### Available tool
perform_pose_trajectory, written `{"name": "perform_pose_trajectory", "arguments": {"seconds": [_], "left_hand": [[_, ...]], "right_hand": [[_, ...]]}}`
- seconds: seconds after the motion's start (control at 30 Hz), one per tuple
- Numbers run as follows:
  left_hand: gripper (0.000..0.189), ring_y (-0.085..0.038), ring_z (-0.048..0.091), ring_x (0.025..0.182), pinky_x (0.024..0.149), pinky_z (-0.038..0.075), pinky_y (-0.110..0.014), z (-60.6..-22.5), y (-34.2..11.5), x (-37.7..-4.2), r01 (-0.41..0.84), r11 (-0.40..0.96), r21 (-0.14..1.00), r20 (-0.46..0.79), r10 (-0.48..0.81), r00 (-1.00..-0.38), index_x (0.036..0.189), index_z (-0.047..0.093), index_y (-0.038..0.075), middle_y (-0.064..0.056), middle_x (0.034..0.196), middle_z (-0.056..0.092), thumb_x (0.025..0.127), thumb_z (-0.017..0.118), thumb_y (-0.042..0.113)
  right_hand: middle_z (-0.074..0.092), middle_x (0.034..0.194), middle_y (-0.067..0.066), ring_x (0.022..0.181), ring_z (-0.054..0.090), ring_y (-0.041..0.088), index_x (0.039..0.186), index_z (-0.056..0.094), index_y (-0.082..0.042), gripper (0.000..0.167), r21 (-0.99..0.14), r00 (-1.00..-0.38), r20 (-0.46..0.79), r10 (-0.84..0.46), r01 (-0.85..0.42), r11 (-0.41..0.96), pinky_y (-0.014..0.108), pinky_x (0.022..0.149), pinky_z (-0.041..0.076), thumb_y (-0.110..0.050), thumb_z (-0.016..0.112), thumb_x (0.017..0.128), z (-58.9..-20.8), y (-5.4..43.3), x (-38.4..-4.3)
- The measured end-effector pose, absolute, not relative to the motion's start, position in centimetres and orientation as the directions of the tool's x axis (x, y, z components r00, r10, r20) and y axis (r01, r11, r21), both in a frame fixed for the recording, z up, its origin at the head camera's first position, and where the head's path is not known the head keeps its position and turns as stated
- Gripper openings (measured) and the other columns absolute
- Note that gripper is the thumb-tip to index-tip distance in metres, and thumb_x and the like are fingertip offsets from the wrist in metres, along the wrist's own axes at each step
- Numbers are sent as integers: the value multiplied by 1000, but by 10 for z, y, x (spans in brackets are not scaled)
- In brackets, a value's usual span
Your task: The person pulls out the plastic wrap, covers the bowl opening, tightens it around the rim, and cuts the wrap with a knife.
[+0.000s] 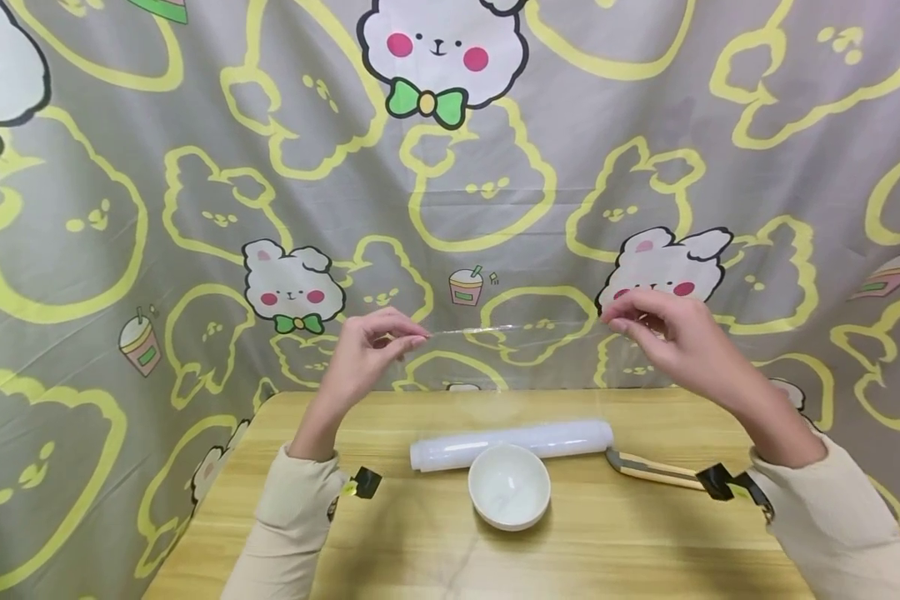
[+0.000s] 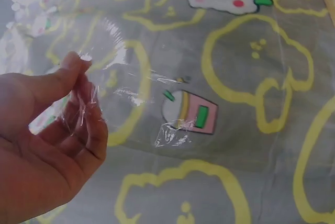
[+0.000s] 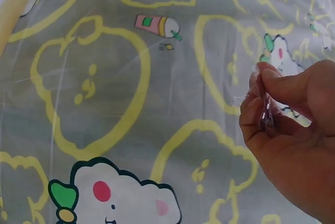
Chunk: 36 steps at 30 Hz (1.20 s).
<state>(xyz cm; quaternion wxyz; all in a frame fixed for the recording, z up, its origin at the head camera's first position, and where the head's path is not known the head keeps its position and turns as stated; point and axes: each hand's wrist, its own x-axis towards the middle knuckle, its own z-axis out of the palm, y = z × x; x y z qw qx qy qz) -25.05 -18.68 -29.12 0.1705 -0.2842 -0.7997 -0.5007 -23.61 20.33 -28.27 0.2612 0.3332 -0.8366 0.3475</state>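
Note:
A clear sheet of plastic wrap (image 1: 495, 328) stretches between both raised hands, above the far part of the table. My left hand (image 1: 371, 346) pinches one corner of it between thumb and fingers; in the left wrist view the crinkled wrap (image 2: 125, 96) shines beside the fingertips. At the other corner my right hand (image 1: 663, 329) pinches the film, which bunches in the fingers in the right wrist view (image 3: 265, 110). Below stands a white bowl (image 1: 509, 487), upright. Just behind it lies a roll of plastic wrap (image 1: 450, 450), partly hidden by the bowl's rim.
A utility knife (image 1: 652, 470) with a pale handle lies right of the roll, partly hidden by a black piece at the right sleeve. The wooden table (image 1: 405, 542) ends at a grey curtain (image 1: 495, 275) with yellow cartoon outlines.

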Motion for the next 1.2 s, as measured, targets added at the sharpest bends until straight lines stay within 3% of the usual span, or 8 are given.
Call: {"name": "perform_pose_trajectory", "arguments": {"seconds": [0.23, 0.53, 0.63, 0.83, 0.93, 1.1, 1.2], "left_hand": [[8, -25, 60, 66, 57, 50, -22, -292, -193, -216, 671, 349, 654, 558, 377, -740, 92, 80, 5, -1, 88, 71, 90, 76, -1], [14, -12, 62, 75, 62, 54, -24, -316, -196, -174, 739, 268, 617, 557, 514, -652, 96, 80, 11, 0, 90, 72, 88, 77, 1], [14, -12, 63, 76, 62, 55, -25, -327, -194, -161, 742, 210, 636, 536, 571, -621, 97, 80, 14, 0, 91, 72, 89, 77, 3], [13, -8, 66, 84, 68, 57, -25, -358, -193, -147, 729, 85, 679, 448, 739, -503, 101, 78, 10, -3, 95, 73, 91, 75, 4], [10, -2, 66, 88, 72, 59, -24, -374, -193, -141, 733, 72, 676, 395, 805, -443, 100, 79, 10, 0, 95, 73, 91, 75, 9], [8, 2, 64, 94, 78, 59, -24, -399, -191, -131, 630, 66, 774, 248, 884, -397, 99, 78, 5, -1, 97, 74, 95, 71, 7], [9, 4, 63, 96, 83, 57, -23, -411, -190, -130, 587, 94, 804, 175, 906, -385, 97, 78, 2, -3, 98, 74, 96, 69, 3]], "right_hand": [[71, 97, -11, 81, 64, 3, 103, 74, -19, 38, -334, -593, 681, -430, -774, 538, 14, 66, 49, 15, 71, 86, -286, 206, -206], [67, 99, -18, 84, 62, 1, 105, 68, -29, 56, -320, -539, 663, -520, -832, 453, 13, 74, 50, 20, 74, 78, -305, 216, -166], [66, 98, -16, 83, 60, -1, 105, 68, -26, 51, -305, -486, 676, -553, -869, 390, 14, 71, 48, 18, 74, 79, -319, 222, -154], [66, 100, -12, 87, 61, 0, 107, 67, -18, 21, -324, -398, 692, -602, -917, 234, 15, 72, 48, 0, 67, 97, -356, 231, -129], [64, 102, -12, 88, 61, 0, 109, 66, -18, 23, -353, -377, 668, -642, -920, 172, 15, 72, 48, 2, 68, 96, -376, 234, -122], [61, 99, -15, 84, 59, -3, 108, 64, -24, 47, -450, -408, 577, -707, -882, 142, 11, 67, 45, 15, 71, 84, -413, 239, -112], [60, 95, -19, 79, 56, -6, 102, 65, -31, 48, -567, -514, 473, -716, -799, 199, 11, 62, 44, 14, 68, 84, -431, 241, -103]]}}
